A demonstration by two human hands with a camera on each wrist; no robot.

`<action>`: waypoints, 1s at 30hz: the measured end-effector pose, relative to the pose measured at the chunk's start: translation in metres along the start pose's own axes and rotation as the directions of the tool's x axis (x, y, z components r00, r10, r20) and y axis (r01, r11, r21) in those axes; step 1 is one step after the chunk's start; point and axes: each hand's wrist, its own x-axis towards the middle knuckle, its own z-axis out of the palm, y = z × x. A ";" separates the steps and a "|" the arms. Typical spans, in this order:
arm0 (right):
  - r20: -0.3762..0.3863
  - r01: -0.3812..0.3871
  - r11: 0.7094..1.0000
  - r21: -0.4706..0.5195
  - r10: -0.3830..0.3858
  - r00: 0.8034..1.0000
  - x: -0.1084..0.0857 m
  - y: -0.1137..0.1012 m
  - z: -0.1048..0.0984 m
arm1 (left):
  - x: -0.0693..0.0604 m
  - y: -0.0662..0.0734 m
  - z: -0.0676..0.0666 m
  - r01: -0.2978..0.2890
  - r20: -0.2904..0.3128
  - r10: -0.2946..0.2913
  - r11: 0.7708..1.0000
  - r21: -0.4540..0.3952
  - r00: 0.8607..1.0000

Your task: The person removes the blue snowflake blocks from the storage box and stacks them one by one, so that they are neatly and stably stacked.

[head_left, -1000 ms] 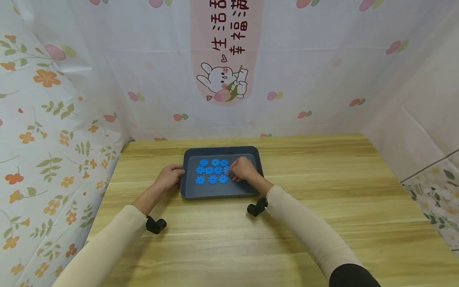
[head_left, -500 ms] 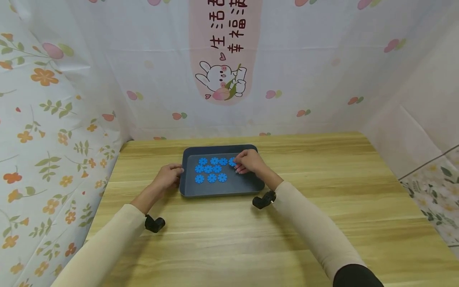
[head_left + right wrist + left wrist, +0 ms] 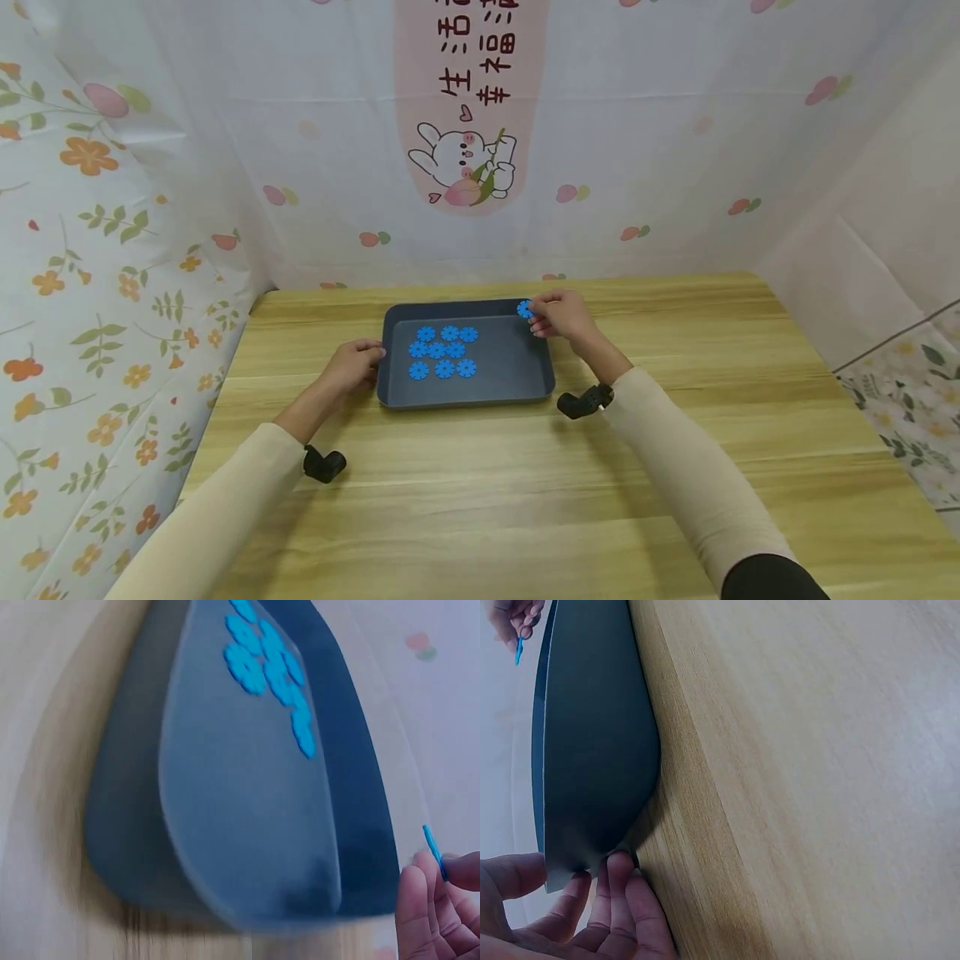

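Right grip (image 3: 562, 315): clamped on one blue disc (image 3: 523, 309), raised at the far right corner of the dark tray (image 3: 506, 375). Left grip (image 3: 354, 365): clamped on the tray's left edge. Judged progress: one disc lifted, nine remaining discs (image 3: 437, 351) flat inside. Against half a second earlier, the held disc is farther from the top row.
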 end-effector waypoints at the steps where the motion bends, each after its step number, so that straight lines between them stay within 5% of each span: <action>1: -0.004 -0.002 1.000 0.005 0.002 1.000 0.001 0.001 -0.005 | 0.000 0.000 0.000 0.001 -0.002 -0.001 1.000 -0.001 1.000; 16: -0.095 -0.047 0.990 0.133 0.060 0.994 0.007 0.033 -0.056 | 0.000 0.001 -0.001 0.012 -0.005 -0.012 1.000 0.016 1.000; 30: -0.121 -0.103 0.992 0.078 0.112 0.986 0.003 0.052 -0.070 | -0.003 0.001 0.000 0.004 -0.002 -0.004 1.000 0.013 1.000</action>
